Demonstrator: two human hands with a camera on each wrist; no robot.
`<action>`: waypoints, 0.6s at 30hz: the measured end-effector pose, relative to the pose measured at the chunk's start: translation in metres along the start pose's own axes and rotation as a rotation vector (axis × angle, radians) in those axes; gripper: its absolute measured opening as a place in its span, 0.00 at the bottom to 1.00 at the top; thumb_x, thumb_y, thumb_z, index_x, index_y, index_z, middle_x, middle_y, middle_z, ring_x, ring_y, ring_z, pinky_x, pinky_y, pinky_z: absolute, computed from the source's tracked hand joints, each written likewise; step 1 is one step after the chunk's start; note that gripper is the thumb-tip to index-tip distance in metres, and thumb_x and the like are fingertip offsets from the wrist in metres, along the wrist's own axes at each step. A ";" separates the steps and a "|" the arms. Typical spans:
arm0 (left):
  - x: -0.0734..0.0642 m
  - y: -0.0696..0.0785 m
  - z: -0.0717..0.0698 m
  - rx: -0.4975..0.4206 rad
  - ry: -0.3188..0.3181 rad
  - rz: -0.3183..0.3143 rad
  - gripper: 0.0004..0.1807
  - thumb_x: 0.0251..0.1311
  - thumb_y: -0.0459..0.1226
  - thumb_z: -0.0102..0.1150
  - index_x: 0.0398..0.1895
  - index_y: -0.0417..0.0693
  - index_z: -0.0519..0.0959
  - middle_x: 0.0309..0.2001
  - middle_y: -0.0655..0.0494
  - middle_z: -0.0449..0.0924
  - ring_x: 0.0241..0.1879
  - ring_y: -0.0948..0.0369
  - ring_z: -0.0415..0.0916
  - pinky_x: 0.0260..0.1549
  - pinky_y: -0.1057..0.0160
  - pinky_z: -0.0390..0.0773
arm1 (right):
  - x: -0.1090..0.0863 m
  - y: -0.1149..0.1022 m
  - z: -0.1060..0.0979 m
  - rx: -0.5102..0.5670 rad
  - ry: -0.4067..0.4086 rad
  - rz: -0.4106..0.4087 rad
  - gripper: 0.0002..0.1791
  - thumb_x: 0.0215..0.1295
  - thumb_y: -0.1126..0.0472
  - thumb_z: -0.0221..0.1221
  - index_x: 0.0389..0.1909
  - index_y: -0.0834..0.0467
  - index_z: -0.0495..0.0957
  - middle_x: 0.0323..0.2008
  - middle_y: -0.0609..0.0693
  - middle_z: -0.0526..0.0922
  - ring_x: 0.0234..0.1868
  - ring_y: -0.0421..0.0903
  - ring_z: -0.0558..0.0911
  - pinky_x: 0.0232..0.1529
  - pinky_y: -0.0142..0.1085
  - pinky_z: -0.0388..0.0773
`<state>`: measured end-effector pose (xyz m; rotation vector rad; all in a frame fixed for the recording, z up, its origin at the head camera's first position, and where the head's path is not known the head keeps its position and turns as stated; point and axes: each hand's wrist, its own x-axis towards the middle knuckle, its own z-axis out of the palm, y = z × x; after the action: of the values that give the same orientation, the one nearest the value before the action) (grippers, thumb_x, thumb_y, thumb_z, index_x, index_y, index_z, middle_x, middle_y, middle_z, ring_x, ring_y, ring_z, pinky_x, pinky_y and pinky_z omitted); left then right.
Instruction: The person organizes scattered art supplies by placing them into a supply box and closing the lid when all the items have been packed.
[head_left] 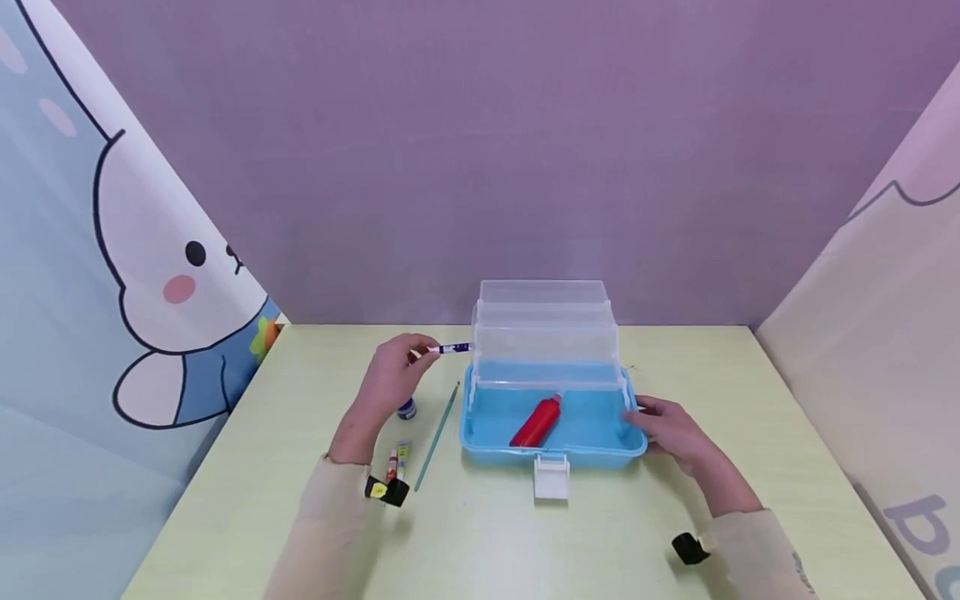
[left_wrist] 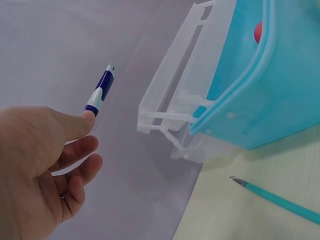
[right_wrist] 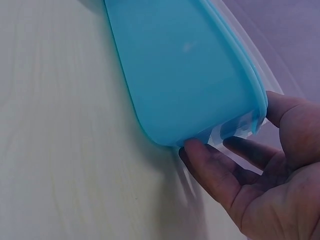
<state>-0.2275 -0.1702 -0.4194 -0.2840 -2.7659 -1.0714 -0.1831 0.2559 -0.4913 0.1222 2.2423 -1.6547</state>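
My left hand (head_left: 393, 371) pinches a small purple-and-white tube (head_left: 454, 347), which looks like a paint tube, between thumb and fingertips. Held in the air, the tube points toward the left side of the raised clear trays (head_left: 547, 333). These belong to a blue plastic storage box (head_left: 480, 454) standing on the table. Inside the box lies a red bottle (head_left: 537, 422), tilted, its narrow end toward the back. At the box's right end, my right hand (head_left: 671, 429) grips the wall, thumb at the rim and fingers against the outside, as the right wrist view (right_wrist: 220, 175) shows.
Left of the box lies a teal paintbrush (head_left: 437, 437). A small dark blue jar (head_left: 407, 409) stands under the left forearm. Nearer the front are a yellow-green tube (head_left: 402, 457) and a red one (head_left: 392, 463), partly covered by the wrist camera. A white latch (head_left: 552, 479) hangs at the box's front.
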 end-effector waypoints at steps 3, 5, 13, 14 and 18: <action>0.002 0.002 0.002 -0.014 -0.002 0.012 0.11 0.67 0.42 0.59 0.48 0.50 0.81 0.40 0.57 0.78 0.34 0.58 0.73 0.30 0.62 0.77 | 0.000 0.002 0.000 0.005 0.001 -0.005 0.35 0.70 0.55 0.57 0.69 0.71 0.57 0.61 0.73 0.67 0.52 0.62 0.79 0.43 0.50 0.81; 0.004 0.002 0.004 -0.026 -0.001 0.022 0.10 0.67 0.41 0.59 0.48 0.50 0.81 0.40 0.57 0.78 0.34 0.58 0.73 0.30 0.62 0.77 | 0.001 0.002 0.000 0.004 0.003 -0.010 0.35 0.70 0.55 0.57 0.69 0.71 0.58 0.61 0.73 0.67 0.51 0.62 0.79 0.43 0.50 0.81; 0.010 0.008 0.010 -0.055 -0.004 0.034 0.09 0.66 0.40 0.60 0.46 0.49 0.82 0.41 0.57 0.78 0.36 0.57 0.73 0.31 0.61 0.77 | -0.004 -0.001 0.001 0.007 0.008 -0.012 0.36 0.70 0.54 0.58 0.69 0.71 0.58 0.61 0.73 0.67 0.51 0.61 0.80 0.44 0.49 0.81; 0.010 0.009 0.011 -0.053 -0.004 0.034 0.09 0.65 0.40 0.61 0.46 0.49 0.82 0.42 0.56 0.78 0.38 0.57 0.74 0.33 0.61 0.78 | -0.004 -0.001 0.002 0.009 0.009 -0.011 0.36 0.70 0.53 0.58 0.69 0.71 0.57 0.61 0.73 0.67 0.51 0.61 0.80 0.44 0.50 0.81; 0.012 0.012 0.015 -0.048 0.006 0.018 0.10 0.64 0.42 0.62 0.45 0.51 0.83 0.47 0.55 0.75 0.46 0.55 0.73 0.41 0.58 0.80 | -0.006 -0.002 0.004 0.007 0.014 -0.011 0.37 0.70 0.53 0.57 0.70 0.70 0.57 0.61 0.73 0.67 0.51 0.61 0.79 0.44 0.49 0.81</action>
<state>-0.2370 -0.1493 -0.4201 -0.3106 -2.7300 -1.1331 -0.1769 0.2527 -0.4885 0.1242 2.2515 -1.6725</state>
